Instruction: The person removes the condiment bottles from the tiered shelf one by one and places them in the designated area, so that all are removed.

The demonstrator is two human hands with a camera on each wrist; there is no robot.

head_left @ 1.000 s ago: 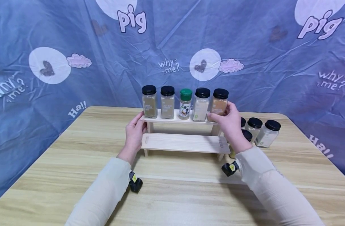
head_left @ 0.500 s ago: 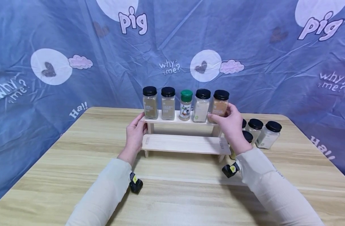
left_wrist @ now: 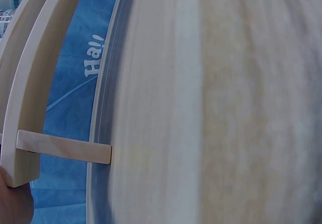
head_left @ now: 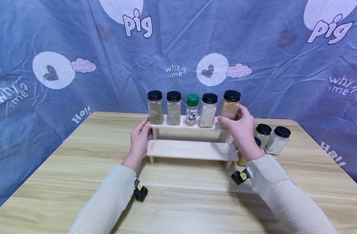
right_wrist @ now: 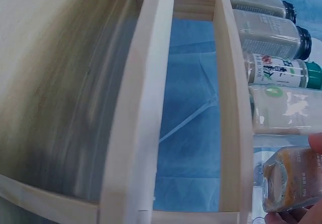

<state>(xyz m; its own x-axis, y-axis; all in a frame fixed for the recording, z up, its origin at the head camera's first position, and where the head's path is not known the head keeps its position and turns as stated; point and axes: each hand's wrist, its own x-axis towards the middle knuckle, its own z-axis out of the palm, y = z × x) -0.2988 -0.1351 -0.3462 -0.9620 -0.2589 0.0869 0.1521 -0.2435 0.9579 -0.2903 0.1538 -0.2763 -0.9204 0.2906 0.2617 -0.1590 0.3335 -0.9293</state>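
Note:
A spice jar (head_left: 229, 110) of orange-brown powder with a black lid is pinched in my right hand (head_left: 242, 128), over the right end of the two-tier wooden shelf (head_left: 193, 150). In the right wrist view the base of this spice jar (right_wrist: 275, 182) shows, apart from the upper board. My left hand (head_left: 139, 139) grips the left end of the upper board. Along that board stand two black-lidded jars of brownish powder (head_left: 173, 109), a green-capped spice bottle (head_left: 191, 110) and a black-lidded jar of pale powder (head_left: 208, 111), all upright.
On the table (head_left: 178, 201) right of the shelf stand several more black-lidded jars (head_left: 277, 141), some partly hidden behind my right hand and wrist. A blue printed cloth (head_left: 122, 81) hangs behind the table. The lower shelf board bears no jars.
My right hand has raised the orange-brown spice jar slightly and shifted it to the right, widening its gap from the pale jar. The left hand stays at the shelf's end.

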